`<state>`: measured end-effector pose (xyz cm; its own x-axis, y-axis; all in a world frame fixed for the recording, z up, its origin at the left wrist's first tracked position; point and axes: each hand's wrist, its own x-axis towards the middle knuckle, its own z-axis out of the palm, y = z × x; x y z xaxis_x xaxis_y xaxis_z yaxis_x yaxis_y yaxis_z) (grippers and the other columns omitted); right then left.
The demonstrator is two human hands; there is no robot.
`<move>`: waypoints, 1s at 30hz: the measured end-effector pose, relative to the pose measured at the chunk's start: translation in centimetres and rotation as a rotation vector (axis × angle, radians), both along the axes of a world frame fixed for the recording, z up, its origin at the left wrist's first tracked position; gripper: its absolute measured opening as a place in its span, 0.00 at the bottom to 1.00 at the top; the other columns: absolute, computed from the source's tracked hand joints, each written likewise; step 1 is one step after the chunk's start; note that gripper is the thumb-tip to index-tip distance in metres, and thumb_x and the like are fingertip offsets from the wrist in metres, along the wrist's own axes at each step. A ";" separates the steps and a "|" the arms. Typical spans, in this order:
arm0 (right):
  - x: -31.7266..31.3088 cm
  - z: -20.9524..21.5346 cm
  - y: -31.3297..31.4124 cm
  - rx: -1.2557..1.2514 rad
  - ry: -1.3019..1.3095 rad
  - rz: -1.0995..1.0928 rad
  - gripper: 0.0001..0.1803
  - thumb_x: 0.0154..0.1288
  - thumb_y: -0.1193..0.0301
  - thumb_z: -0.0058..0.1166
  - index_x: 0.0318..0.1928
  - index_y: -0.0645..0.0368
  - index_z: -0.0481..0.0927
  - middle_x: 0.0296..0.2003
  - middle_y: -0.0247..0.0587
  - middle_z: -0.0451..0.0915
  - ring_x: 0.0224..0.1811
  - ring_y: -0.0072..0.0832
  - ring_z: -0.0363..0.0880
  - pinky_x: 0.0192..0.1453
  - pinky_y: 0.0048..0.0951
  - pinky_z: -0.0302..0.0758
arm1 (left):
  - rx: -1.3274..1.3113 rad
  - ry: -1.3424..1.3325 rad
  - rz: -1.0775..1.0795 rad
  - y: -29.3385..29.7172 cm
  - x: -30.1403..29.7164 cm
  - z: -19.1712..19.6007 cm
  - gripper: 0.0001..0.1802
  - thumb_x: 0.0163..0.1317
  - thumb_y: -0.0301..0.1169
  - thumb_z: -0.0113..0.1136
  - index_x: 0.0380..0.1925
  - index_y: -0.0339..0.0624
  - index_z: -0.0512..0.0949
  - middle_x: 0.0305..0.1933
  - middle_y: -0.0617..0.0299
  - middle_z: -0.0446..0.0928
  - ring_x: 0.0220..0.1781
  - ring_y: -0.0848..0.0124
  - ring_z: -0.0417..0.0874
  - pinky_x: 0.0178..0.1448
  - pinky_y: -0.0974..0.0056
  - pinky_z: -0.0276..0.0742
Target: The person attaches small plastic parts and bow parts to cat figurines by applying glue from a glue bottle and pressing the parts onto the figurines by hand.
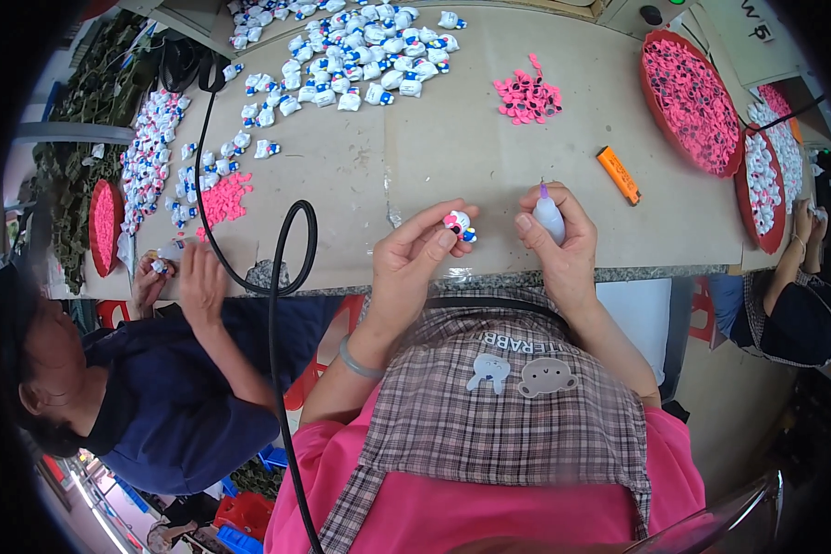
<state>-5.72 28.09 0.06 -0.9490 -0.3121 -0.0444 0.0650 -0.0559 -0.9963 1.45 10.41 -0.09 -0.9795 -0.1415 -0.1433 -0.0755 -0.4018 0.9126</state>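
Note:
Between the thumb and fingers of my left hand (410,254) is a small white figurine (460,225) with pink and blue parts. My right hand (566,242) grips a small squeeze bottle (549,220), whitish with a purple nozzle pointing away from me. Both hands are just above the table's near edge, a short way apart. Beyond my right hand lies a pile of small pink pieces with dark spots (528,95). An orange box-like stick (618,175) rests to the right of that pile.
Many white-and-blue figurines (351,65) cover the far left of the table (434,138). Red trays (656,120) of pink and white pieces stand at right. A black cable (275,314) loops at left. A co-worker (171,397) sits at left, another person (785,305) at right.

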 end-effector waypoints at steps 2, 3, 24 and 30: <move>0.2 -0.1 0.0 -0.009 -0.008 0.021 0.08 0.60 0.79 0.59 0.39 0.63 0.75 0.38 0.33 0.74 0.40 0.20 0.73 0.46 0.21 0.71 | 0.013 0.019 0.024 0.1 0.2 0.0 0.16 0.67 0.24 0.53 0.54 0.33 0.72 0.50 0.53 0.79 0.42 0.76 0.79 0.49 0.70 0.76; 0.3 -0.2 0.0 0.032 -0.003 0.022 0.08 0.60 0.79 0.59 0.39 0.63 0.75 0.37 0.33 0.74 0.40 0.19 0.72 0.45 0.20 0.70 | 0.031 0.038 0.039 0.1 0.4 0.0 0.14 0.67 0.24 0.53 0.51 0.34 0.73 0.49 0.54 0.79 0.41 0.77 0.79 0.48 0.71 0.76; 0.2 -1.3 0.5 -0.017 -0.041 0.037 0.13 0.62 0.76 0.56 0.47 0.62 0.73 0.37 0.33 0.73 0.33 0.16 0.70 0.37 0.19 0.68 | 0.411 0.051 0.034 -2.2 0.5 -0.3 0.18 0.68 0.33 0.55 0.51 0.32 0.74 0.41 0.50 0.79 0.35 0.76 0.78 0.42 0.73 0.77; 0.3 -1.4 0.7 -0.038 -0.082 0.050 0.10 0.62 0.76 0.56 0.45 0.61 0.76 0.39 0.30 0.74 0.40 0.15 0.70 0.44 0.19 0.69 | 0.520 0.082 -0.048 -2.3 0.6 -0.5 0.20 0.68 0.37 0.54 0.50 0.31 0.75 0.42 0.50 0.78 0.38 0.75 0.79 0.41 0.74 0.78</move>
